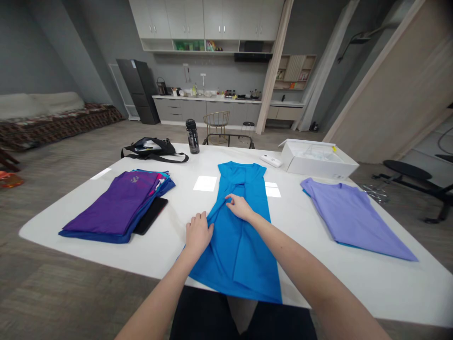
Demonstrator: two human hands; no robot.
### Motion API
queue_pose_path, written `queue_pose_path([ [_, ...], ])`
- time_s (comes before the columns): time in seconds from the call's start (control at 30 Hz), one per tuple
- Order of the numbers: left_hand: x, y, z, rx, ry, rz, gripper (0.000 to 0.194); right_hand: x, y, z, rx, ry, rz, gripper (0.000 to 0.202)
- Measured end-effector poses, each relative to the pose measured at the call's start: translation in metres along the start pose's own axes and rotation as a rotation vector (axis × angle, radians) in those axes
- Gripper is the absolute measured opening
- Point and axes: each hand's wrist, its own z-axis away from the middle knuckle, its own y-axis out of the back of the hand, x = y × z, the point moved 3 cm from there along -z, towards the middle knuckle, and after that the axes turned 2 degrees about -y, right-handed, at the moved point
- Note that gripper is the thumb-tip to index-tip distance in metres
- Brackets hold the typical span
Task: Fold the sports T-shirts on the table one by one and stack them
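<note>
A bright blue T-shirt (255, 250) lies before me on the white table (170, 252), its collar pointing away and its sides folded inward. The bottom hem hangs over the table's near edge. My right hand (239, 207) pinches a fold of the shirt near its middle, thumb and fingers closed on the cloth. At the shirt's left edge is my left hand (198, 232), fingers bent over the fabric; its thumb touches the blue cloth, and whether it grips is hidden under the hand.
Left are stacked shirts, purple on top (106, 203), and a black tablet-like object (151, 216). Right lies a lavender shirt (348, 212) over blue cloth. Behind stand a black bag (152, 148), a bottle (192, 137), a white device (272, 161) and a white box (318, 163).
</note>
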Motion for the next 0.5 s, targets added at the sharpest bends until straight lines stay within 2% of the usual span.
queue_pose_path([
  [0.1,-0.016,0.003,0.02,0.007,0.048,0.016,0.042,-0.003,-0.022,0.017,-0.06,-0.295,-0.322,0.02],
  [0.17,-0.024,0.004,0.03,0.009,0.08,0.025,0.043,-0.008,-0.035,0.022,-0.079,-0.407,-0.386,0.022],
  [0.37,-0.039,0.009,0.048,-0.078,0.115,0.021,0.029,-0.02,-0.055,0.016,-0.042,-0.519,-0.437,0.033],
  [0.5,-0.034,0.019,0.066,-0.082,0.118,0.194,0.016,-0.025,-0.061,0.013,0.0,-0.534,-0.418,0.024],
])
